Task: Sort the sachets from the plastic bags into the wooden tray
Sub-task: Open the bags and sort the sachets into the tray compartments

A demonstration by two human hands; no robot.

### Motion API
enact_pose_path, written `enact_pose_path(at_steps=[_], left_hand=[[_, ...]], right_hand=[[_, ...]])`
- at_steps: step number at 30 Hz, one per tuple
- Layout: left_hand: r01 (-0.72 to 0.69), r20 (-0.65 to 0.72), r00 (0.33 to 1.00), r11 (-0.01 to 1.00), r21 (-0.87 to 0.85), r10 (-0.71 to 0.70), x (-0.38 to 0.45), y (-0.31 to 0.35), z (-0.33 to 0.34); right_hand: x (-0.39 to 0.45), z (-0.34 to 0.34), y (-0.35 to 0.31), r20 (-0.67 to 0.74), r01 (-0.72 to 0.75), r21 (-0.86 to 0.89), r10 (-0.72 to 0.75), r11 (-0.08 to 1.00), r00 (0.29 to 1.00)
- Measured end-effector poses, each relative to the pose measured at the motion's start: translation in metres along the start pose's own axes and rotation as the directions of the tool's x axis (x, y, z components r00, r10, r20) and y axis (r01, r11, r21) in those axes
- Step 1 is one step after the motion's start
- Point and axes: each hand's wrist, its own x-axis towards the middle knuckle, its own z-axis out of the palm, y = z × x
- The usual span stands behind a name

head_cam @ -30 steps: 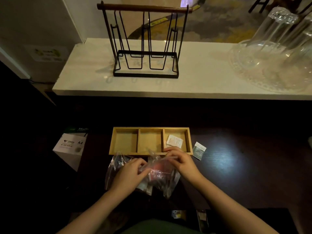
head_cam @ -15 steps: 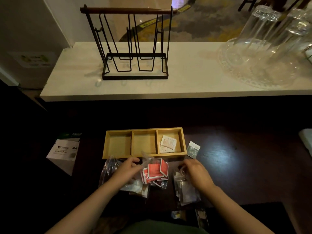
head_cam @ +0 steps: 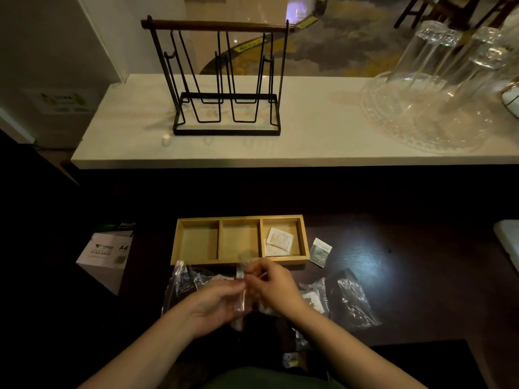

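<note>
A wooden tray [head_cam: 240, 218] with three compartments lies on the dark table. Its right compartment holds white sachets [head_cam: 278, 240]; the left and middle ones hold nothing. Just in front of the tray my left hand [head_cam: 216, 304] and my right hand [head_cam: 276, 284] meet, both pinching a clear plastic bag [head_cam: 242, 297] between them. Another clear plastic bag [head_cam: 184, 279] lies to the left of my hands, and a third plastic bag [head_cam: 351, 301] with white sachets lies to the right. The red sachets are hidden.
A small silver sachet [head_cam: 320, 251] lies on the table right of the tray. A white A4 paper box [head_cam: 108, 249] stands at the left. On the white counter [head_cam: 309, 141] behind are a black wire rack [head_cam: 224, 80] and upturned glasses on a glass tray [head_cam: 438, 88].
My right hand left the bag on the right and came to the middle. Both hands now hold one clear bag together. The red sachets seen before are no longer visible.
</note>
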Motion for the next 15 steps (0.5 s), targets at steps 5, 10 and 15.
enact_pose_path(at_steps=[5,10,15], left_hand=[[-0.009,-0.084,0.996,0.999,-0.037,0.006,-0.004,-0.009,0.002],[-0.002,-0.097,0.995,0.998,-0.067,-0.005,-0.007,-0.010,-0.001],[-0.049,-0.142,0.987,0.986,0.159,0.072,-0.009,-0.013,-0.005]], right_hand=[[-0.005,0.008,0.002,-0.036,0.051,-0.024,-0.052,0.998,0.998],[-0.014,0.016,0.003,-0.010,0.123,-0.084,-0.124,0.989,0.992],[-0.022,0.020,-0.001,-0.074,0.160,-0.156,-0.174,0.975,0.982]])
